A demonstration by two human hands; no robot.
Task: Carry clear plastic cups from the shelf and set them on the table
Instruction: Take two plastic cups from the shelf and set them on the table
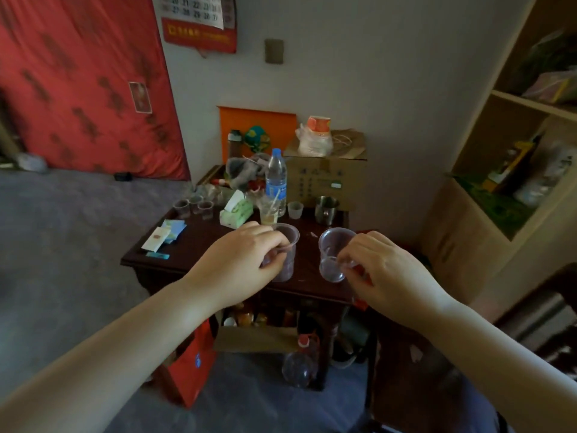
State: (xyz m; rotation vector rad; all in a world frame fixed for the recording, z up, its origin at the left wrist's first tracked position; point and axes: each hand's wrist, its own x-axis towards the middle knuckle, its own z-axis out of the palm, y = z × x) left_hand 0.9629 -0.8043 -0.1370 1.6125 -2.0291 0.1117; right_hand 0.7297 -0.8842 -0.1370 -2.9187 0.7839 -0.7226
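My left hand [240,264] grips a clear plastic cup [285,245] by its side, held upright over the dark wooden table [187,245]. My right hand [384,273] holds a second clear plastic cup [332,254] tilted toward me, its mouth facing the camera. Both cups hover above the table's near right part. Three more clear cups [195,206] stand grouped at the table's far left, and another single cup [295,210] stands near the back. The wooden shelf [515,98] rises at the right.
On the table: a water bottle [276,179], a cup with a straw [269,210], a tissue pack [235,212], a metal mug [326,209], papers [165,235], a cardboard box [324,179]. A red bag [190,367] and an empty bottle [298,367] lie on the floor below.
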